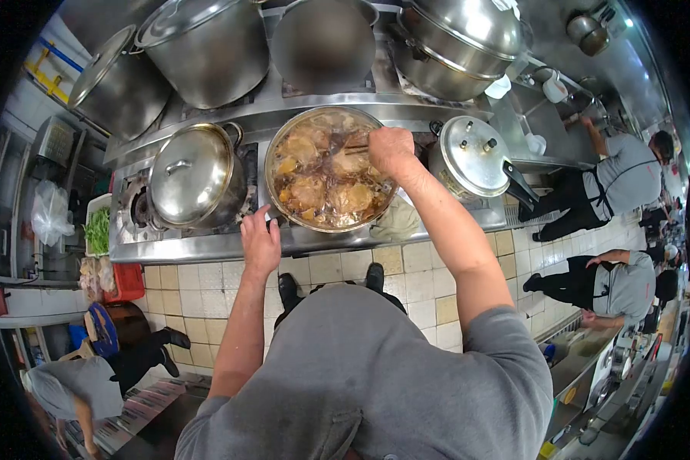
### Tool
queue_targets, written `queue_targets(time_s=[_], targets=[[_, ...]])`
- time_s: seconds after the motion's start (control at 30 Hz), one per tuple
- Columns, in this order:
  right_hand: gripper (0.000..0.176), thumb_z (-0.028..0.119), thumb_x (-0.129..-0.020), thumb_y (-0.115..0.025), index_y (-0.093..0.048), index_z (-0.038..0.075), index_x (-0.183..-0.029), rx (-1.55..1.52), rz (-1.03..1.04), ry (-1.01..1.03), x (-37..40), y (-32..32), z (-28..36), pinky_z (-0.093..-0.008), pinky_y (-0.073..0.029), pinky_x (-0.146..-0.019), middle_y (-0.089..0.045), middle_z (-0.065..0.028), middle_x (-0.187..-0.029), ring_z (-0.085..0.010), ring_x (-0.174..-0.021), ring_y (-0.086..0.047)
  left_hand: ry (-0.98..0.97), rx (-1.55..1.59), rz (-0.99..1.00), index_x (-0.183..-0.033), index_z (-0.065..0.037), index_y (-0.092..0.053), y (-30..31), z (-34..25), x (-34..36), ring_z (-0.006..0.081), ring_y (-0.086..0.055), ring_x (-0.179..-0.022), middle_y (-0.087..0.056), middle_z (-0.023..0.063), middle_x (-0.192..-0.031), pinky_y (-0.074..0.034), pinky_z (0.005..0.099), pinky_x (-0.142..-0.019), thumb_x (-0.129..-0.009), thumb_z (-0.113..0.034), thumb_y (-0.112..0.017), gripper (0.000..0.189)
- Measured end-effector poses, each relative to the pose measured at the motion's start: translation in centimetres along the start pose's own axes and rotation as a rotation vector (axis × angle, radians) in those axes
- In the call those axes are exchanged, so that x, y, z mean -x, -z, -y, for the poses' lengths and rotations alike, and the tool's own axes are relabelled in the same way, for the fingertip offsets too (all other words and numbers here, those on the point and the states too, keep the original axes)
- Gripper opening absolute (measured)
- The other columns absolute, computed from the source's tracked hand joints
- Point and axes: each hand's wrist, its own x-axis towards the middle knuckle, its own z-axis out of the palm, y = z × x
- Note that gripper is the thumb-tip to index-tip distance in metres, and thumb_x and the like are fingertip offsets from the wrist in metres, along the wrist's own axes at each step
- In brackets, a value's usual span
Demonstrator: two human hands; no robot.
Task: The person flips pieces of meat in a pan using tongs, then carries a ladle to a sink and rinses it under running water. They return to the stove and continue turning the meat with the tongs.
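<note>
A wide round pan (331, 228) on the stove holds bubbling brown liquid with several large pieces of food (350, 197) in it. Over the pan's right side, my right hand (391, 152) is closed round a thin dark utensil (355, 146), which looks like chopsticks and reaches down to the food. My left hand (260, 239) is at the pan's lower left edge, beside a small dark handle with a white part; its fingers are bent, and their grip is partly hidden. A pale cloth (397, 220) lies against the pan's lower right side.
Left of the pan is a lidded pot (192, 176); to its right is a pressure cooker (475, 157) with a long black handle. Large pots (207, 54) line the back. Greens (97, 230) sit in a crate at left. Co-workers (624, 172) stand at right and lower left.
</note>
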Motion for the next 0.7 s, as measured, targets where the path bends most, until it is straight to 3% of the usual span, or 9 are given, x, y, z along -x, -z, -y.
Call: queue_targets(time_s=[0.2, 0.3, 0.43, 0.5, 0.6, 0.7], targets=[[0.021, 0.016, -0.090, -0.068, -0.084, 0.010, -0.102, 0.052, -0.015, 0.016, 0.9, 0.5, -0.4, -0.0415, -0.063, -0.081, -0.082, -0.0124, -0.105, -0.0291, -0.099, -0.080, -0.005, -0.011, -0.016, -0.146, -0.006, -0.052, -0.3, 0.6, 0.2, 0.0429, -0.052, -0.120, -0.056, 0.0225, -0.127, -0.041, 0.0524, -0.107, -0.104, -0.014, -0.060, 0.043], [0.018, 0.017, -0.085, -0.070, -0.083, 0.011, -0.096, 0.040, -0.018, -0.021, 1.5, -0.7, -1.8, -0.0436, -0.064, -0.081, -0.081, -0.0146, -0.096, -0.0314, -0.094, -0.080, -0.028, -0.020, -0.061, -0.144, -0.008, -0.056, -0.5, 0.7, 0.1, 0.0409, -0.053, -0.117, -0.056, 0.0202, -0.121, -0.044, 0.0524, -0.105, -0.103, -0.019, -0.063, 0.043], [0.021, 0.018, -0.089, -0.066, -0.083, 0.008, -0.097, 0.007, -0.037, 0.000, 3.0, -2.5, -4.1, -0.0446, -0.063, -0.079, -0.081, -0.0165, -0.100, -0.0320, -0.095, -0.080, -0.024, 0.006, -0.046, -0.144, -0.008, -0.056, -0.4, 0.4, 0.1, 0.0410, -0.053, -0.117, -0.056, 0.0201, -0.121, -0.044, 0.0519, -0.105, -0.103, -0.018, -0.063, 0.043], [0.021, 0.018, -0.088, -0.065, -0.083, 0.010, -0.096, -0.036, -0.140, -0.015, 3.6, -4.2, -5.4, -0.0462, -0.063, -0.079, -0.081, -0.0165, -0.097, -0.0326, -0.092, -0.080, -0.019, 0.031, -0.049, -0.144, -0.007, -0.056, -0.2, 0.2, 0.0, 0.0429, -0.052, -0.117, -0.056, 0.0221, -0.122, -0.042, 0.0520, -0.104, -0.103, -0.012, -0.060, 0.041], [0.019, 0.016, -0.087, -0.065, -0.083, 0.013, -0.094, -0.101, -0.168, -0.078, 5.4, -5.2, -6.9, -0.0476, -0.063, -0.078, -0.080, -0.0162, -0.094, -0.0340, -0.091, -0.079, -0.021, 0.006, -0.038, -0.145, -0.008, -0.056, -0.1, 0.1, 0.0, 0.0412, -0.053, -0.117, -0.057, 0.0201, -0.122, -0.043, 0.0519, -0.106, -0.104, -0.018, -0.062, 0.043], [0.017, 0.024, -0.092, -0.069, -0.081, 0.014, -0.098, -0.170, -0.190, -0.097, 6.5, -5.3, -7.7, -0.0503, -0.062, -0.079, -0.079, -0.0170, -0.092, -0.0373, -0.091, -0.078, -0.013, 0.009, -0.020, -0.145, -0.009, -0.056, 0.0, 0.0, 0.0, 0.0415, -0.053, -0.118, -0.057, 0.0206, -0.123, -0.043, 0.0522, -0.106, -0.103, -0.017, -0.062, 0.042]])
